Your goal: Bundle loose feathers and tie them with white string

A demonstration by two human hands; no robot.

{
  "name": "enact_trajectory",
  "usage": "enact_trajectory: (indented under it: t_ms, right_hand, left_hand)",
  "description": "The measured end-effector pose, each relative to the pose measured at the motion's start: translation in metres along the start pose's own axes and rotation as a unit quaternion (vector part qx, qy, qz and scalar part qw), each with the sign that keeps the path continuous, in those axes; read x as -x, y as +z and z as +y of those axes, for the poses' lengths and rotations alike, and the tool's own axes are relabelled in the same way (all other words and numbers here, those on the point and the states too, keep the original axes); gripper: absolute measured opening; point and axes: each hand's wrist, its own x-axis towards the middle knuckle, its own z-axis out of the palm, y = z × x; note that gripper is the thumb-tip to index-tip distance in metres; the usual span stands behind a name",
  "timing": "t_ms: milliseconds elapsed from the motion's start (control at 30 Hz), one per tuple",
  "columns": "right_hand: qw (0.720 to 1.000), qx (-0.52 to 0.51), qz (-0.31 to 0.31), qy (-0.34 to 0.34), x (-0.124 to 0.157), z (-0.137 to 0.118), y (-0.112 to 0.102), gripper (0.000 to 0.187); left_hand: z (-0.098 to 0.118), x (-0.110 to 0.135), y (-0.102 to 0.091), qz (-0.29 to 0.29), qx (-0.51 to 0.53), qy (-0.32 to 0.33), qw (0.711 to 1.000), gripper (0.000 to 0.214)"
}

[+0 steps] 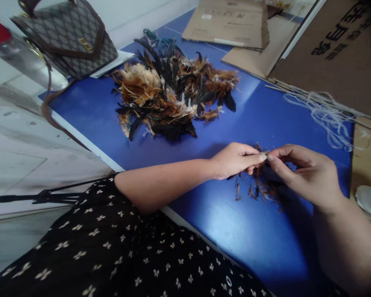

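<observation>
Over the blue tabletop (235,225) my two hands meet, thumbs and fingertips nearly touching. My left hand (235,161) is closed in a pinch on a small dark-brown feather (257,147), most of it hidden by the fingers. From the other side, my right hand (306,169) pinches at the same spot; what sits between its fingertips is too small to make out. Beneath the hands lie loose brown and black feathers (259,190). A big heap of tied feather bunches (173,90), brown, cream and black, rests farther back on the table.
A patterned handbag (71,37) and a red-capped bottle (27,57) stand at the far left. Flattened cardboard (225,22) and a large carton (336,62) occupy the back right. Thin sticks (297,90) and a tangle of clear strips (324,115) lie near the right edge.
</observation>
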Motion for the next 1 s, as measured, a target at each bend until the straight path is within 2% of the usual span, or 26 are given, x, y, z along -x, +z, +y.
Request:
enact_trajectory:
  t_ms: [67,167,300,433,567,700,900,1000]
  right_hand:
    - [1.000,-0.004,0.001,-0.005,0.000,0.000,0.001,0.011]
    - [0.999,-0.026,0.022,-0.008,0.002,0.000,0.002,0.008]
    - [0.997,-0.042,0.055,-0.021,0.002,0.001,0.003,0.029]
    - [0.995,-0.063,0.011,-0.079,-0.001,0.003,0.005,0.052]
    - [0.992,-0.082,-0.026,-0.088,-0.002,0.003,0.008,0.055]
    - [0.991,-0.092,-0.036,-0.088,-0.002,0.002,0.008,0.056]
    - [0.993,-0.110,-0.022,-0.024,0.000,0.004,0.001,0.047]
    - [0.988,-0.146,-0.047,0.034,0.000,0.006,-0.004,0.037]
  left_hand:
    - [0.003,0.001,0.000,-0.002,-0.020,0.003,1.000,0.043]
    - [0.003,0.000,0.001,0.024,0.005,-0.007,1.000,0.029]
    - [0.002,-0.002,0.001,0.051,0.057,-0.039,0.996,0.017]
    - [0.002,-0.004,0.001,0.058,0.106,-0.047,0.992,0.017]
    - [-0.002,-0.005,-0.001,0.050,0.136,-0.038,0.989,0.021]
    - [-0.004,-0.005,-0.002,0.045,0.133,-0.033,0.990,0.026]
    - [0.005,-0.001,0.000,0.034,0.071,-0.061,0.995,0.024]
    - [0.010,0.002,0.000,0.005,0.045,-0.082,0.996,0.027]
